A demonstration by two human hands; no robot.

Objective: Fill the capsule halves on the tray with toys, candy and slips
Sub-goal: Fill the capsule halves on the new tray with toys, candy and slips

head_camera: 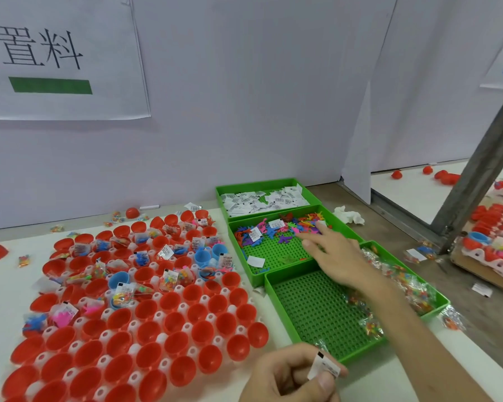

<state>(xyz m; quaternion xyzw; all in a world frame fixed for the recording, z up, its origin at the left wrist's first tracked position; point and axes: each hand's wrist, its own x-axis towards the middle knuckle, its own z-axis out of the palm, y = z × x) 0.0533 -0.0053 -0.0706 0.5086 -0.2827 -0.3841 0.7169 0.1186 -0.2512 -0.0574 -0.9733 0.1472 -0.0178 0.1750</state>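
Left grip (291, 372) pinches small white paper slip (323, 368); right grip (337, 253) released, over colourful plastic toys (273, 232) in green plastic tray (273, 253)

A paper sign (61, 58) printed with two black characters and a green bar hangs on the white partition (259, 97). A crumpled white tissue (349, 215) lies on the tabletop (395, 227), near a slanting grey metal post (482, 161)
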